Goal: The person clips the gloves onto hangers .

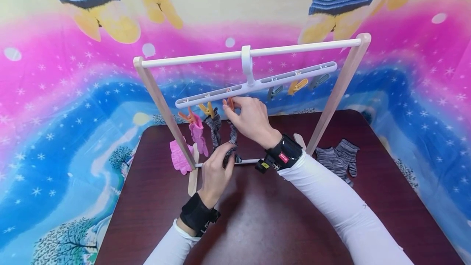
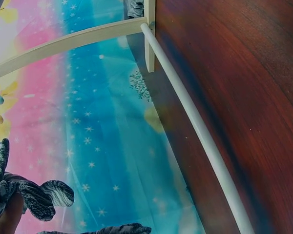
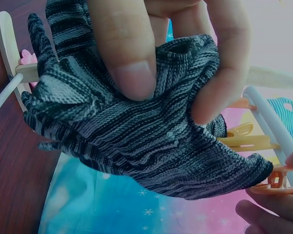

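Note:
My right hand (image 1: pixel 254 120) pinches an orange clothespin (image 1: pixel 230 102) under the white hanger (image 1: pixel 217 93). Below it, my left hand (image 1: pixel 214 175) grips a grey-and-black striped knit glove (image 3: pixel 136 141) between thumb and fingers. In the right wrist view the glove's cuff edge reaches that clothespin (image 3: pixel 278 181); whether it is clamped I cannot tell. To the left, another striped glove (image 1: pixel 213 130) hangs from a yellow clothespin (image 1: pixel 207 110), and a pink glove (image 1: pixel 198 134) from an orange one. The left wrist view catches only part of the held glove (image 2: pixel 41 197).
A wooden stand with a white top rail (image 1: pixel 305 47) carries the hanger; a lower white bar (image 2: pixel 195 122) crosses near the table. More clothespins (image 1: pixel 297 86) hang on the hanger's right half. A pink glove (image 1: pixel 180 158) lies left on the dark table (image 1: pixel 265 224), striped gloves (image 1: pixel 336 158) right.

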{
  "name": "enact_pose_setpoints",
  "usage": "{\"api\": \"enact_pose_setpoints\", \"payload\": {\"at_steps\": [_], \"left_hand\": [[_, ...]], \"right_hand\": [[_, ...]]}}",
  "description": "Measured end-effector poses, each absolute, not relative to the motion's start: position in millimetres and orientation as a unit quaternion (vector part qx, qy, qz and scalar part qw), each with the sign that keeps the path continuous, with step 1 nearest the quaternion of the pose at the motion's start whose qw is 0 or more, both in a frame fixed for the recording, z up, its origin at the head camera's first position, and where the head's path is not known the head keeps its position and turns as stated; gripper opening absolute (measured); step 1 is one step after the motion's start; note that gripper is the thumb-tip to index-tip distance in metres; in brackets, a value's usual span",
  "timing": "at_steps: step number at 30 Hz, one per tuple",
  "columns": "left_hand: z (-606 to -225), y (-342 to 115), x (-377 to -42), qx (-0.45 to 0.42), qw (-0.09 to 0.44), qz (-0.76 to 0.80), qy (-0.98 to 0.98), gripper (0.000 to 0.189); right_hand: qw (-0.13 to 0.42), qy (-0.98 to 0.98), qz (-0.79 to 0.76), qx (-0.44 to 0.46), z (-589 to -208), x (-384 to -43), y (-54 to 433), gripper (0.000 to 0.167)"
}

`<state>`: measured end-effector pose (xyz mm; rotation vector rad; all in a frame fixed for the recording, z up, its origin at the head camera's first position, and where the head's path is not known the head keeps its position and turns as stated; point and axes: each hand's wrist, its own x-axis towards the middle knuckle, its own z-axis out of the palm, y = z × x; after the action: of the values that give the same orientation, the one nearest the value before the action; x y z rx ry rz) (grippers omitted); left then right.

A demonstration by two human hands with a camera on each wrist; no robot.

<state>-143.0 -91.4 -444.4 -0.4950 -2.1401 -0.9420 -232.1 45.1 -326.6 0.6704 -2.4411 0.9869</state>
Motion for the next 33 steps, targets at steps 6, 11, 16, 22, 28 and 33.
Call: {"api": "enact_pose_setpoints", "payload": {"at_steps": [6, 11, 16, 22, 28, 33], "left_hand": [[-445.7, -92.2, -141.8, -0.197, 0.377, -0.357, -0.831, 0.034], [-445.6, -92.8, -140.6, -0.197, 0.373, -0.353, -0.835, 0.036], [-444.8, -93.1, -140.8, -0.203, 0.373, -0.342, -0.838, 0.040], [-444.8, -92.9, -141.3, -0.205, 0.368, -0.333, -0.844, 0.041], [-444.6, -92.4, -142.1, -0.205, 0.371, -0.323, -0.846, 0.042], [-443.9, -91.6, -143.6, -0.210, 0.382, -0.313, -0.843, 0.043]], "right_hand": [[0.201, -0.878, 0.363, 0.239, -325.2, -232.0, 45.7, 0.022], [0.201, -0.876, 0.369, 0.236, -324.1, -232.6, 45.4, 0.024], [0.203, -0.875, 0.371, 0.235, -323.1, -231.7, 44.8, 0.024], [0.201, -0.871, 0.379, 0.238, -321.6, -230.9, 44.0, 0.027], [0.194, -0.872, 0.382, 0.237, -321.9, -231.0, 43.5, 0.031], [0.197, -0.869, 0.385, 0.241, -321.9, -229.8, 42.5, 0.033]]}}
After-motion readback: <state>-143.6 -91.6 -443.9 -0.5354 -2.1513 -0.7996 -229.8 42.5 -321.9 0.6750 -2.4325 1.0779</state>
